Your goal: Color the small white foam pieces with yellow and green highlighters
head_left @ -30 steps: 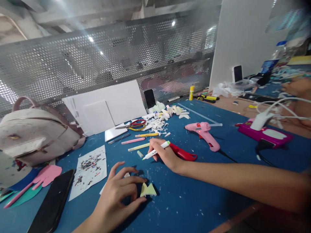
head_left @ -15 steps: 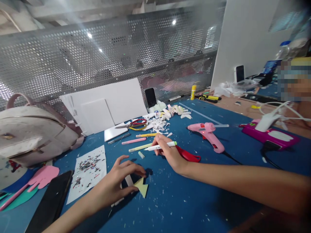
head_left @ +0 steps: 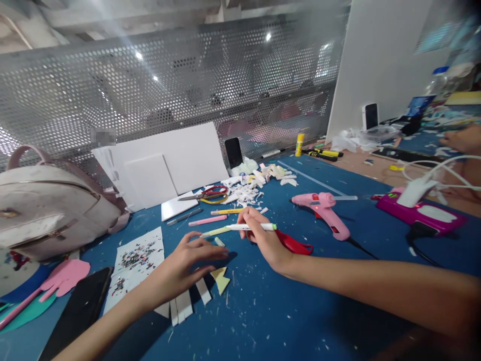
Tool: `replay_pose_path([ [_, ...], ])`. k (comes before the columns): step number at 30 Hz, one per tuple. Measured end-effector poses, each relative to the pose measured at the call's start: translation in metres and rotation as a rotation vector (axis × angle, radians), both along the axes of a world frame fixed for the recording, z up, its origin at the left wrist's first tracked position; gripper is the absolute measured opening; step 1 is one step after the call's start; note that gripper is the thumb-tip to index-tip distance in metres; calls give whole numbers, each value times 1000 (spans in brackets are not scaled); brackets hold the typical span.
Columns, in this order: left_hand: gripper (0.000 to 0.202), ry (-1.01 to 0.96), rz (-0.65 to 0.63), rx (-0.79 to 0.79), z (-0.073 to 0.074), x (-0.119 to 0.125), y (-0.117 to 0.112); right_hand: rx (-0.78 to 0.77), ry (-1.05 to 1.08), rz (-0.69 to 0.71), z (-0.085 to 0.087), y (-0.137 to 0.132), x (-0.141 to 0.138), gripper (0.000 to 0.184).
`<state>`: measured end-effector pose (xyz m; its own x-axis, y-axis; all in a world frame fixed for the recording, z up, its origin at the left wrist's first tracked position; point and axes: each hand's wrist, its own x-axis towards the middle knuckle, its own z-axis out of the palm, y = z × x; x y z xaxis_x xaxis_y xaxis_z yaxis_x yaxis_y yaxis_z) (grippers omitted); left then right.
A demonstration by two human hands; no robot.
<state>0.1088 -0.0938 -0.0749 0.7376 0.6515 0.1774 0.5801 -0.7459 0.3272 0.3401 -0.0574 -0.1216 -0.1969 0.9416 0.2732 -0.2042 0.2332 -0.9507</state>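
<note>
My right hand (head_left: 263, 238) grips a white marker with a green end (head_left: 250, 227), held level above the blue mat. A red-handled cutter (head_left: 295, 244) lies just behind that hand. My left hand (head_left: 186, 263) reaches forward with its fingers stretched out and apart, its fingertips close to a small pale green cap (head_left: 219, 241). Under and beside the left hand lie a pale yellow paper cut-out (head_left: 221, 279) and white paper strips (head_left: 184, 306). Pink, yellow and grey pens (head_left: 207, 220) lie a little further back.
A pink glue gun (head_left: 325, 210) lies to the right, scissors (head_left: 208, 194) and paper scraps behind. A white backpack (head_left: 52, 205), black phone (head_left: 77, 313) and speckled paper sheet (head_left: 137, 260) sit left. A magenta power strip (head_left: 424, 213) with cables is far right. Another person's hand (head_left: 462, 138) shows there.
My left hand has let go of the yellow cut-out and stretched forward toward the small cap. The white strips are now uncovered. My right hand has turned the marker level.
</note>
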Motion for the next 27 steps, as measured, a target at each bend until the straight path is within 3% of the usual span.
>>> replay_pose_path([
  [6, 36, 1, 49, 184, -14, -2, 29, 19, 20, -16, -2, 2, -1, 24],
  [11, 27, 25, 94, 236, -28, 10, 38, 30, 15, -10, -3, 3, -1, 25],
  [16, 10, -31, 166, 230, -33, 10, 38, 57, -32, 30, -3, 2, 0, 35],
  [27, 9, -140, 273, 138, -24, 10, 12, 92, -154, 140, 3, -6, -1, 35],
])
